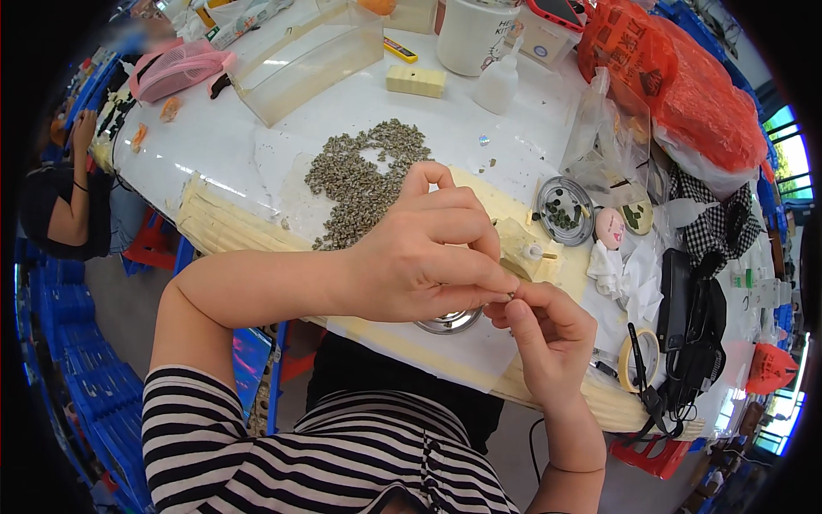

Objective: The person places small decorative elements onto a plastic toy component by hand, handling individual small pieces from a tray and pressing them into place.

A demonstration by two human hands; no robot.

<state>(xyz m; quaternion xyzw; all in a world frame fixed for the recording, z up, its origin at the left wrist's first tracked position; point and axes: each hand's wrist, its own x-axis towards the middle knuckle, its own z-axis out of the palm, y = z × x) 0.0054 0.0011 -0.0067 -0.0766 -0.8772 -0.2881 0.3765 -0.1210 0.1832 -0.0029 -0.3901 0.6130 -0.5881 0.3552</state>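
In front of my body, both hands meet at the fingertips. My left hand (428, 244) reaches across from the left, thumb and forefinger closed in a pinch. Against it, my right hand (552, 334) also pinches. Between the fingertips sits a tiny dark metallic piece (511, 296); its exact shape is too small to tell. Behind my left hand lies a spread pile of small grey-brown metal parts (355, 184). Under the hands a round metal dish (458, 322) is partly hidden. Just beyond the fingers is a pale yellow block (518, 244) with a small white nozzle on it.
Right of my hands stands a clear round dish (565, 210) of dark green bits, near crumpled tissues (638, 283), a tape roll (638, 360) and a black bag (693, 330). Farther back are a squeeze bottle (498, 84), white bucket (471, 38), clear tray (312, 68) and red bags (676, 86).
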